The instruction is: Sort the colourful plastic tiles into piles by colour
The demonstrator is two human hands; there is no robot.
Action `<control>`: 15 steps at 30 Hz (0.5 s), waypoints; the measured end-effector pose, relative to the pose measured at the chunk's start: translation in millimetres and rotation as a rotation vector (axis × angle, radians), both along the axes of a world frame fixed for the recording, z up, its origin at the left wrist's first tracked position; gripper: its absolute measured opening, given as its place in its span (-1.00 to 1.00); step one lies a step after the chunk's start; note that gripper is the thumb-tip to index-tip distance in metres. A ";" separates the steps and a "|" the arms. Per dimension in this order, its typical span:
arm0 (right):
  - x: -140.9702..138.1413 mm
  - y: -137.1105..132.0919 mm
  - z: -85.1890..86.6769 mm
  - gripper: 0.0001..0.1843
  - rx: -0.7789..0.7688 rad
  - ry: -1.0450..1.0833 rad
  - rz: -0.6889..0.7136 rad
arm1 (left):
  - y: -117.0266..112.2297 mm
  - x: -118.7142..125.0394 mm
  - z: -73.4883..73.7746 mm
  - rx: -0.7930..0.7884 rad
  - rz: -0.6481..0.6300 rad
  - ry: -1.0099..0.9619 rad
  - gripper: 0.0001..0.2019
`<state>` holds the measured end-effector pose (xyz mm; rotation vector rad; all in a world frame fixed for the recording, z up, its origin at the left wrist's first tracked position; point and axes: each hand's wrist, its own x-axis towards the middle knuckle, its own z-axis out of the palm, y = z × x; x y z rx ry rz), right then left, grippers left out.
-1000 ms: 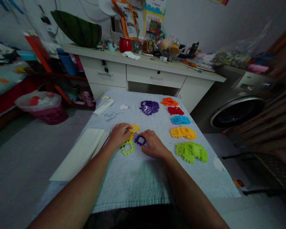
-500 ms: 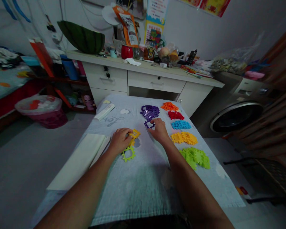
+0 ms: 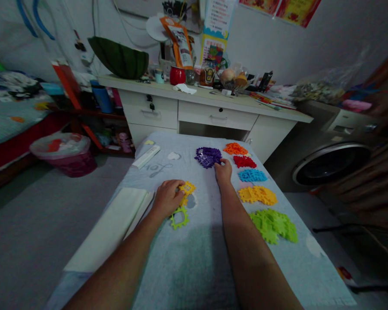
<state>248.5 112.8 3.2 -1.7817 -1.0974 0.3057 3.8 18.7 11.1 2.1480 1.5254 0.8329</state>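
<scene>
My left hand rests on the cloth, its fingers closed on a yellow toothed plastic building piece. Just below that piece, a lime-green toothed square frame lies close to or joined with it; my fingers partly cover the spot. My right hand reaches farther out, thumb and fingers pinched at the right edge of the purple building pieces. They appear to grip the edge of a purple piece, mostly hidden by the fingertips.
Piles of orange, red, blue, yellow and lime-green pieces line the table's right side. A white slim box and folded white sheet lie left. Behind stands a cluttered desk.
My right hand has moved away from me and right, to the purple pile; the purple square frame at its fingers no longer shows apart. My left hand keeps the yellow piece. The view has shifted slightly.
</scene>
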 end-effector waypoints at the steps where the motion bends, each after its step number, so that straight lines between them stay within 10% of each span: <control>1: -0.7 -0.4 -2.0 -0.60 0.005 0.015 0.001 | -0.2 0.0 -0.2 -0.003 0.004 0.000 -0.68; 7: -11.8 -12.2 6.7 -0.72 0.093 -0.081 0.085 | 2.6 -1.8 -9.8 -0.012 0.031 -0.085 -0.63; 15: -47.2 -34.6 56.8 -0.59 -0.431 -0.347 1.012 | 8.0 -4.8 -15.9 0.000 0.111 -0.374 -0.63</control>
